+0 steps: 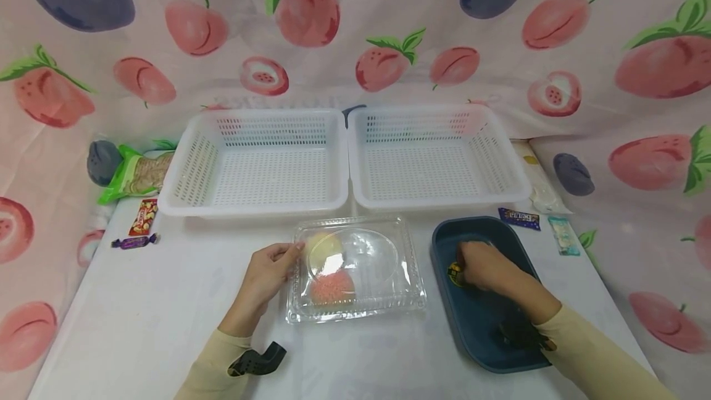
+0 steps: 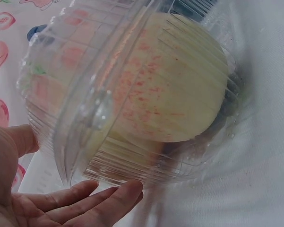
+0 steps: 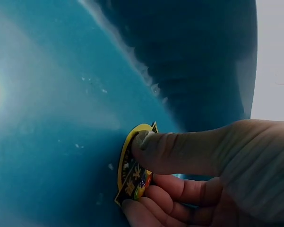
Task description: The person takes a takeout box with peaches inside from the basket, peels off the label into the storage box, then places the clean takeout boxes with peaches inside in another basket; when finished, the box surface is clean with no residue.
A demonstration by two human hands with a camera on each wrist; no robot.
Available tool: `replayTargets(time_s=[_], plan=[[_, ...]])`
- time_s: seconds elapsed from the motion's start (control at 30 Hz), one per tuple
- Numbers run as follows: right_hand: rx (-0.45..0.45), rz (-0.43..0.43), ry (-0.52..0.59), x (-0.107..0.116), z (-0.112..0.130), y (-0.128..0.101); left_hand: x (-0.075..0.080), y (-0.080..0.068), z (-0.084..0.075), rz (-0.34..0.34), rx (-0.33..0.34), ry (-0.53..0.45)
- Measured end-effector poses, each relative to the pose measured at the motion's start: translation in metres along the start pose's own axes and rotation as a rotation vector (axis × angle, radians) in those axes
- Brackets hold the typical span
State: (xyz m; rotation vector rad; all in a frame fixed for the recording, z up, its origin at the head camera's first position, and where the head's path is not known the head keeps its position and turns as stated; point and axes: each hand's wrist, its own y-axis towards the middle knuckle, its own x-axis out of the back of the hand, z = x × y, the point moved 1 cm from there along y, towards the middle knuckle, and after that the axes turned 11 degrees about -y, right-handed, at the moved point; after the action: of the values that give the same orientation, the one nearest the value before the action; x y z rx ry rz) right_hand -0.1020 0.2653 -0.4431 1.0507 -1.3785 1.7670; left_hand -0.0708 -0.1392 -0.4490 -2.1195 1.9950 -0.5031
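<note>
Near the left edge of the tray [image 1: 480, 326], the right hand [image 1: 489, 267] pinches a label [image 3: 128, 187], its colourful print clear only at right wrist; the left hand [image 1: 266, 271] pinches a clear box [image 1: 383, 270].

Container [image 1: 383, 267]: clear, glossy, ribbed plastic. Tray [image 1: 476, 326]: smooth plastic.

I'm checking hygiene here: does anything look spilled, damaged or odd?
Pale flecks dot the tray near the label pinched by the right hand, odd on its plain blue surface. They may be crumbs, scuffs or glare; I can't tell.
</note>
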Motion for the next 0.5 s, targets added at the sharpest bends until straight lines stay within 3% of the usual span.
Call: replayTargets(time_s=[0.3, 0.5], plan=[[0.041, -0.024, 0.009, 0.005, -0.002, -0.002, -0.001, 0.0, 0.0, 0.015, -0.003, 0.007], [0.038, -0.086, 0.077, 0.031, -0.011, -0.009, 0.0, 0.0, 0.001, 0.001, 0.007, 0.014]])
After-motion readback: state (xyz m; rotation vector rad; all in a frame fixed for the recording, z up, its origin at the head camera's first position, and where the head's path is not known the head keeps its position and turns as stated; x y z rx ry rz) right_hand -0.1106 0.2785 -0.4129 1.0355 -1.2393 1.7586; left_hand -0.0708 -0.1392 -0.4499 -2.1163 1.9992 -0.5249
